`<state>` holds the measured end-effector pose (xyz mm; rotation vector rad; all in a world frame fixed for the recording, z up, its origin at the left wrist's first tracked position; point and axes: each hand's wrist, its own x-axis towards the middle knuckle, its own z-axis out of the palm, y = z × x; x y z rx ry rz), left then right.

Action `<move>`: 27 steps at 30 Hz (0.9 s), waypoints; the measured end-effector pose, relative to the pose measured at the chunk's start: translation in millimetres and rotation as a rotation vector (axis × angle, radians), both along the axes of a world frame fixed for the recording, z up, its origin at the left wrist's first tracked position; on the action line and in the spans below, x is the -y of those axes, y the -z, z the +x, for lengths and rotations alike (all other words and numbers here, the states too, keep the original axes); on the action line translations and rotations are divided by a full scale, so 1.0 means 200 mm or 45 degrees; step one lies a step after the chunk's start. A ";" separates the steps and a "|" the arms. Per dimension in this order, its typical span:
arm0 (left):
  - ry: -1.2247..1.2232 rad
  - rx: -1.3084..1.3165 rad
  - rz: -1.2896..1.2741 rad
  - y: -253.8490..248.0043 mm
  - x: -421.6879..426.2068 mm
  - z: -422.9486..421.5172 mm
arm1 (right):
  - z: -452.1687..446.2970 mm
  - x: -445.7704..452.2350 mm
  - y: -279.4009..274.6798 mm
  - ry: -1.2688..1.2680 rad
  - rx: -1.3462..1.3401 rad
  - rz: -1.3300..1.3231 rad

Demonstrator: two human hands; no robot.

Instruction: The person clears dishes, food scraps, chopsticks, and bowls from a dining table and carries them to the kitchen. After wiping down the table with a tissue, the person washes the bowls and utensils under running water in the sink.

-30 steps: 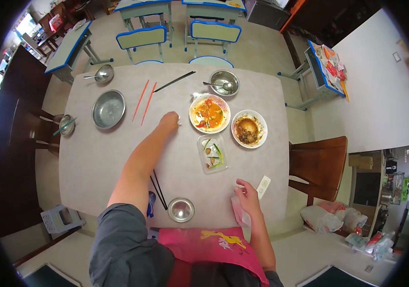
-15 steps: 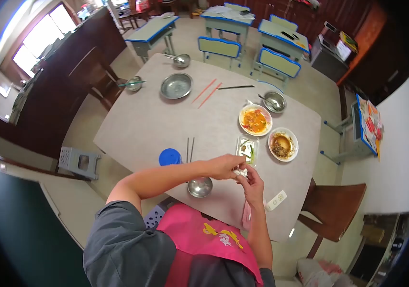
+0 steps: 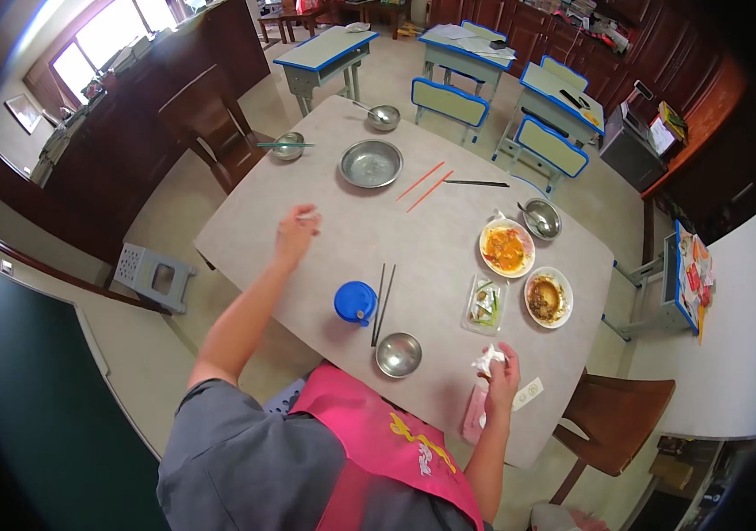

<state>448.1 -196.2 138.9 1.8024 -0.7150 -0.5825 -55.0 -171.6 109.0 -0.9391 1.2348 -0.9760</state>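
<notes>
Out over the desk (image 3: 431, 257) at ten o'clock goes the left hand (image 3: 296, 237), fingers curled and a pale patch showing at their tips — too blurred to tell whether it grips anything. Down between four and five, the right hand (image 3: 504, 379) has its fingers closed on a crumpled white tissue (image 3: 489, 359), clear as day! Just beside that hand, the pink packet (image 3: 473, 414) sits at five o'clock, with the white card (image 3: 529, 393) by the wrist. At four o'clock it's the clear plastic tray (image 3: 470, 317) with its green scraps, and near three the two white bowls, one orange with sauce (image 3: 508, 248), one smeared brown (image 3: 548, 298). Six o'clock brings a small metal bowl (image 3: 398, 355) — black chopsticks (image 3: 384, 305) and the blue-lidded cup (image 3: 355, 301) stand towards seven and eight.
</notes>
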 end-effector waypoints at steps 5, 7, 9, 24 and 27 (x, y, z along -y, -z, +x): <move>-0.219 0.521 0.168 0.49 0.36 1.08 | 0.14 -0.03 -0.01 0.262 -0.028 0.071; -0.124 0.775 0.313 0.53 0.54 1.35 | 0.26 -0.04 -0.03 0.381 -0.084 0.109; 0.064 0.927 0.440 0.58 0.72 1.55 | 0.37 -0.06 -0.03 0.456 -0.092 0.125; 0.540 1.558 0.902 0.73 1.25 1.96 | 1.02 0.25 -0.20 0.320 -0.307 0.096; 0.399 1.568 0.614 0.77 1.23 2.03 | 1.05 0.27 -0.20 0.320 -0.311 0.097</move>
